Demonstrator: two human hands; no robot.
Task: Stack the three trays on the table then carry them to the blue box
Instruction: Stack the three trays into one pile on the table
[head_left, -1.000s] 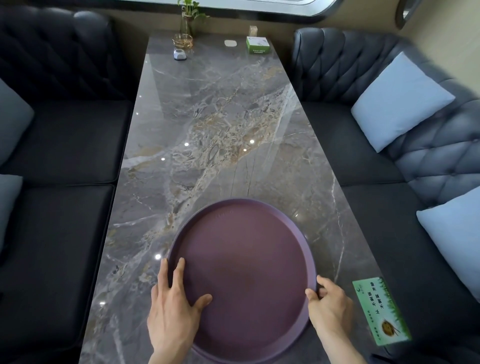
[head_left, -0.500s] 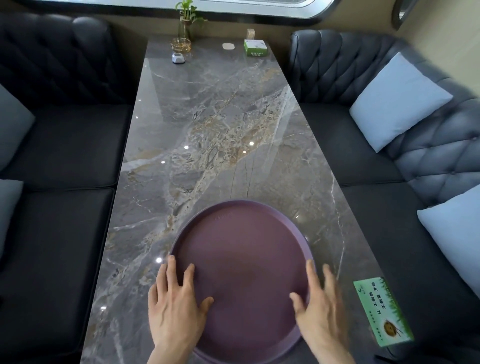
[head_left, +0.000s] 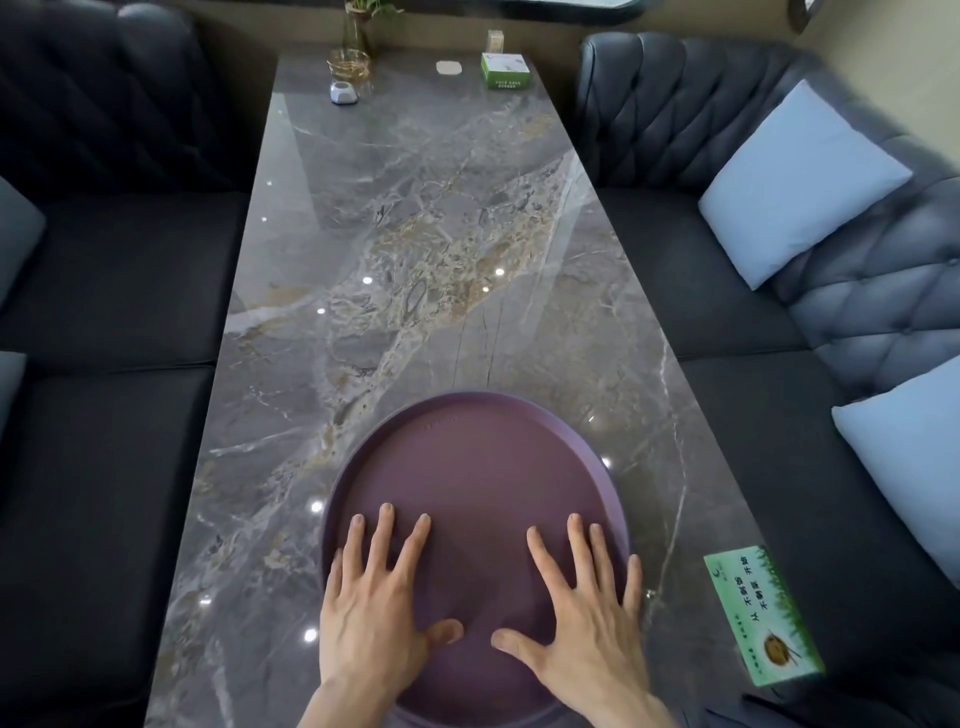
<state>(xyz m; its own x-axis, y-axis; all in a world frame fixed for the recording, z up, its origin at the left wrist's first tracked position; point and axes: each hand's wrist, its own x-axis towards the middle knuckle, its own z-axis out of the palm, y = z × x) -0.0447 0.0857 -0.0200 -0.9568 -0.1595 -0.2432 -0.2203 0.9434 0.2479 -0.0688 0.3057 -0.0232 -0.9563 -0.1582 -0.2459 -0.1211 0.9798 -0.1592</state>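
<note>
A round purple tray (head_left: 472, 467) lies flat on the grey marble table (head_left: 415, 234) near its front edge. Whether other trays lie under it I cannot tell. My left hand (head_left: 374, 608) rests palm down on the tray's left part, fingers spread. My right hand (head_left: 582, 613) rests palm down on the tray's right part, fingers spread, its little finger over the rim. Neither hand grips anything. No blue box is in view.
A green card (head_left: 761, 621) lies at the table's front right corner. At the far end stand a glass vase with a plant (head_left: 353, 57), a small white object (head_left: 343, 93) and a green box (head_left: 505, 70). Dark sofas with pale blue cushions (head_left: 800, 182) flank the table.
My right hand has left the tray's right rim and moved inward to lie flat on the tray. My left hand has slid further onto the tray. The tray looks the same place.
</note>
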